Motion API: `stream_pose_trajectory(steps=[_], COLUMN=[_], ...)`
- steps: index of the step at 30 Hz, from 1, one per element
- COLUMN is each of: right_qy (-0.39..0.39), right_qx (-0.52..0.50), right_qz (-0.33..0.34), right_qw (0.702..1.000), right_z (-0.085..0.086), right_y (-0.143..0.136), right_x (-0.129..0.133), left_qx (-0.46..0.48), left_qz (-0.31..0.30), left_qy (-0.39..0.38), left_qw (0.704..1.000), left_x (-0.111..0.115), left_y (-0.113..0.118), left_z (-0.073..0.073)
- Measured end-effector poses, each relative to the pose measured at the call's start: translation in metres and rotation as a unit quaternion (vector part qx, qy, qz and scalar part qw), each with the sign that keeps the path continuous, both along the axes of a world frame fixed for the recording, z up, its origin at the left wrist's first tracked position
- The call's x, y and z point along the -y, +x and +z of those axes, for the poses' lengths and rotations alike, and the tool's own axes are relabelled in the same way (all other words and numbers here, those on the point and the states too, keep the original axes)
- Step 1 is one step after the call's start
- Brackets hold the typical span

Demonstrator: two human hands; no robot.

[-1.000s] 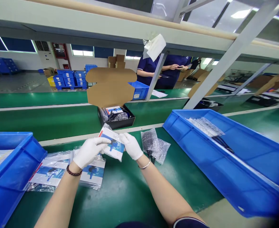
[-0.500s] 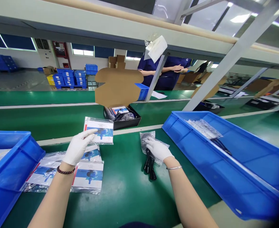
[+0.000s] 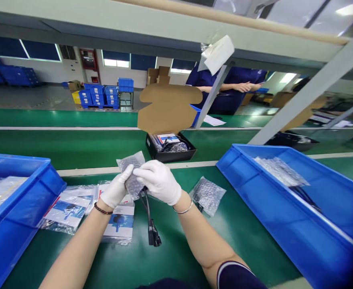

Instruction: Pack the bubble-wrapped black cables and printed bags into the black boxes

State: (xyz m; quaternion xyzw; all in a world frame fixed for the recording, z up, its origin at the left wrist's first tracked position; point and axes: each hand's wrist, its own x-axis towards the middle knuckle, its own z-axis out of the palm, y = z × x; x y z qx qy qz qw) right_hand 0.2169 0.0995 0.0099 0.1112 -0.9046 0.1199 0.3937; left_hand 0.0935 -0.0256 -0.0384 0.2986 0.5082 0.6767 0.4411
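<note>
Left hand (image 3: 116,192) and right hand (image 3: 162,182) pinch one bubble-wrapped packet (image 3: 133,186); seemingly two black plugs (image 3: 151,235) trail below.

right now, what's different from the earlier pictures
One bubble-wrapped pouch with black cables has moved left off the table; the left hand and right hand both hold it. The left hand has let go of one of the bagged booklets. The other pouch and the open box stayed put.
</note>
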Motion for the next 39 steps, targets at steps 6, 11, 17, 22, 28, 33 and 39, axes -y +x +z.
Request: stream_pose_trajectory(steps=[6, 11, 17, 22, 28, 33, 39], right_qy=[-0.262, -0.416, -0.462, -0.456, -0.459, -0.480, -0.579], right_qx=[0.089, 0.186, 0.219, 0.233, 0.257, 0.242, 0.073], right_qz=[-0.012, -0.006, 0.012, 0.007, 0.005, 0.015, 0.049], right_qw=[0.961, 0.890, 0.859, 0.859, 0.851, 0.843, 0.811], right_z=[-0.012, -0.024, -0.025, -0.023, -0.022, -0.025, -0.033], right_y=[-0.038, -0.042, -0.045, -0.044, -0.043, -0.045, -0.049], right_x=[0.001, -0.020, -0.028, -0.027, -0.025, -0.026, -0.025], left_qx=[0.020, 0.023, 0.019, -0.003, -0.021, -0.032, 0.063], left_qz=[0.055, 0.063, 0.049, 0.046, 0.030, 0.034, 0.079], left_qy=[0.043, 0.004, 0.014, 0.002, 0.006, 0.006, 0.000], left_qw=[0.997, 0.998, 0.999, 0.999, 0.999, 0.999, 0.995], left_x=[0.005, -0.004, -0.008, -0.004, -0.004, -0.005, -0.008], left_y=[-0.020, -0.014, -0.010, -0.010, -0.014, -0.015, -0.022], left_z=[0.001, -0.005, -0.008, -0.005, -0.011, -0.010, -0.021])
